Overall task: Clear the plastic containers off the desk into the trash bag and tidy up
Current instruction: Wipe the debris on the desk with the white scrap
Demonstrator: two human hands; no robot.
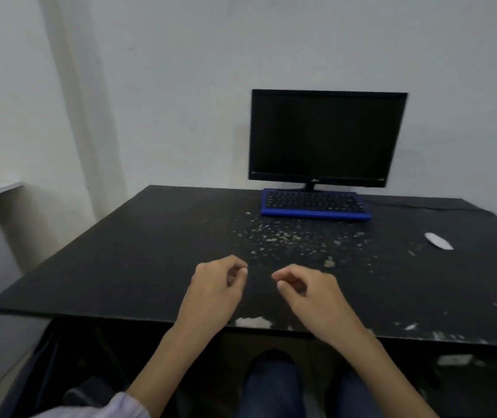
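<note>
No plastic containers showed on the worn black desk (150, 251); no trash bag in view. Pale crumbs (286, 236) lay scattered just before the blue-edged black keyboard (315, 205). Left hand (214, 292) and right hand (310, 300) hovered nearer than the crumbs, fingers loosely curled, empty. Judged best: sweep crumbs together, away from keyboard.

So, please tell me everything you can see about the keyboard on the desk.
The keyboard has a bright blue frame around black keys and looks like plastic. It lies flat at the far side of the black desk, directly in front of the dark monitor, against its stand. It sits slightly askew to the desk's front edge. Pale crumbs are scattered just in front of it. Neither hand touches it. Whether the thin cable running off to the right belongs to it cannot be told.
</note>
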